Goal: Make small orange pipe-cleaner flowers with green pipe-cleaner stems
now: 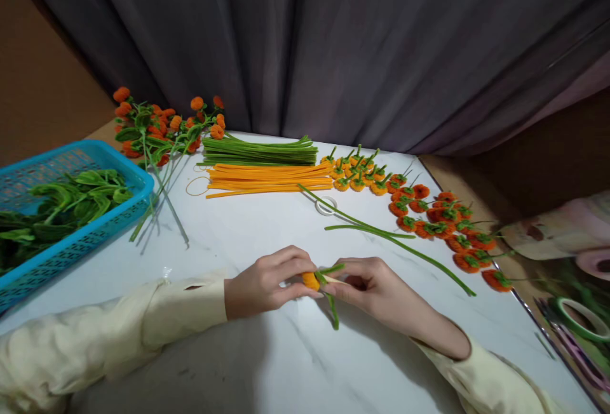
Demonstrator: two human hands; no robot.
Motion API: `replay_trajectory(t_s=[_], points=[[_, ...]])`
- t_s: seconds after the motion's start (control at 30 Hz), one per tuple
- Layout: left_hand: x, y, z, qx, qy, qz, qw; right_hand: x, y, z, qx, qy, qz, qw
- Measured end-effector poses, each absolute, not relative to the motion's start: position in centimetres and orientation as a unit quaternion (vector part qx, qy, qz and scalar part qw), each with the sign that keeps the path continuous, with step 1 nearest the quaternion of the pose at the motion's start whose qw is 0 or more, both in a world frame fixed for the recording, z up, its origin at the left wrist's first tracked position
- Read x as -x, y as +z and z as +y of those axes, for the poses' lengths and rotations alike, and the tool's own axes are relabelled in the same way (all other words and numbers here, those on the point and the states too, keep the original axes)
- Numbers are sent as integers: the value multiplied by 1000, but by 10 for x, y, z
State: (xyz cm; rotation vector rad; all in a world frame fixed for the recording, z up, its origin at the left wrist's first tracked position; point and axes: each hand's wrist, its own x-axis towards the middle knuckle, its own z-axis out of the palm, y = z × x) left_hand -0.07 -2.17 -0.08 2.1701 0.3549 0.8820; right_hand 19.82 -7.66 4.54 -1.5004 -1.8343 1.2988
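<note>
My left hand (pixel 279 277) pinches a small yellow-orange fuzzy ball (pixel 311 281) between thumb and fingers, low over the white table. Green pipe cleaner (pixel 335 315) pieces stick out from the ball's right side, one end hanging down and another pointing right. Close beside it, my right hand (pixel 376 287) is closed, thumb and forefinger on what looks like a thin pale stick (pixel 330 279) whose tip meets the green part. Its exact kind is hard to make out. Beyond the hands lie loose long green pipe cleaners (pixel 381 231) and a white ring (pixel 326 205).
A blue basket (pixel 143 182) of green leaves stands left, with orange flower stems (pixel 164 125) behind. Bundled green pipe cleaners (pixel 260 150) and orange pipe cleaners (pixel 267 179) lie at the back. Yellow-orange balls (pixel 359 173) and red-orange balls (pixel 445 223) line the right; green tape (pixel 581 319) sits beyond the edge.
</note>
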Motion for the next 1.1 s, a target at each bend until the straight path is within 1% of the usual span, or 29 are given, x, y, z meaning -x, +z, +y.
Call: replay_trajectory(t_s=[0.13,0.27,0.37,0.5,0.77,0.93,1.1], points=[[-1,-3,-22,-837,382,118,374,-202,45,-74,545,497,-640,213],[-2,-3,-21,-839,391,121,359,-207,45,-71,525,510,-656,184],[-1,-3,-20,-852,388,123,330,-212,48,-70,493,466,-717,160],[2,-5,-19,-875,367,122,291,-216,55,-78,486,381,-778,113],[2,-7,-20,-903,342,125,228,-210,64,-106,575,228,-781,85],[3,-6,-21,-927,320,120,152,-200,55,-108,583,185,-784,106],[3,-3,-22,-934,312,116,129,-195,46,-109,582,175,-790,77]])
